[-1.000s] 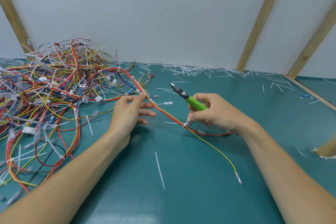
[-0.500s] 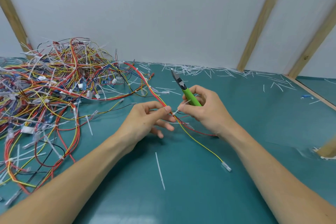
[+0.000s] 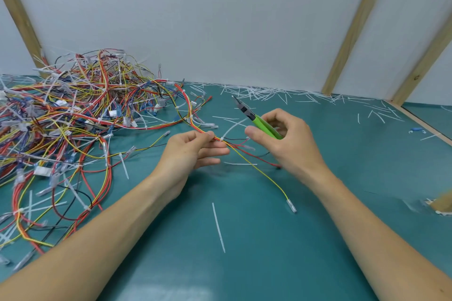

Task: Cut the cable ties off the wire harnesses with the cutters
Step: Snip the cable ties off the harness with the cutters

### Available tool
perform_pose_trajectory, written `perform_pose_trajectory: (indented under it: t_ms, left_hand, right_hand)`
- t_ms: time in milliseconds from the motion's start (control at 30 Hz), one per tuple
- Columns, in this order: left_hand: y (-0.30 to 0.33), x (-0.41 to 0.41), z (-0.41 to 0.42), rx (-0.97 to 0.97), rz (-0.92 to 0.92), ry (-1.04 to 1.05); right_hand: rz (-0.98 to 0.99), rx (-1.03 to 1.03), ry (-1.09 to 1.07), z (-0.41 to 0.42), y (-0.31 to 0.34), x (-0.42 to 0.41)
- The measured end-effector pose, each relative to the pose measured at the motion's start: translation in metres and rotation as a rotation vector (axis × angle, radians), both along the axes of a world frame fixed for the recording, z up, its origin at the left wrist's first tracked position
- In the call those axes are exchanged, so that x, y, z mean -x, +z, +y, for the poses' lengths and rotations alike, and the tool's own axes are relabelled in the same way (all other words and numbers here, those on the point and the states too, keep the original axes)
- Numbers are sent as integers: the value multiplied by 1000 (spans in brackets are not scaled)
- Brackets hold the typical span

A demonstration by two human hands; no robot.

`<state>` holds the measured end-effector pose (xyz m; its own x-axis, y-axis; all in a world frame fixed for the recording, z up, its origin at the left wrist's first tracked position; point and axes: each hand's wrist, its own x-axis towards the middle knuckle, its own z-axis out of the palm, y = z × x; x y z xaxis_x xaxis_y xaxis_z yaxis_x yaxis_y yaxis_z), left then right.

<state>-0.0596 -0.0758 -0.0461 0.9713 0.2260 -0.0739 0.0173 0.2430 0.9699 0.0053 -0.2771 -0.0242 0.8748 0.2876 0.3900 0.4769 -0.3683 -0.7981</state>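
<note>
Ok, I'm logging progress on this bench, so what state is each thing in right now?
left hand: pinches the wire harness.
right hand: grips the cutters.
cutters: raised, tip up-left, off the tie.
wire harness: lifted off the table.
cable tie: on the harness, uncut.
harness pile: tangled, ties on.

Teal table, wire harnesses, cut ties

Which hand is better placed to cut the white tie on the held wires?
The right hand: it already holds the green cutters, close to the tie. The left hand pinches the wires beside it.
</note>
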Motion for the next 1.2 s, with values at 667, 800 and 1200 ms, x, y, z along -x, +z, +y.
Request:
perform_pose_trajectory:
  t_ms: [667, 800, 1200]
  left_hand:
    - [-5, -2, 9, 78, 31, 39]
    - [-4, 0, 6, 53, 21, 28]
    - [-4, -1, 6, 42, -16, 30]
  right_hand:
    - [-265, 333, -86, -9, -1, -3]
    - [-238, 404, -85, -12, -1, -7]
    - [-182, 430, -56, -10, -4, -5]
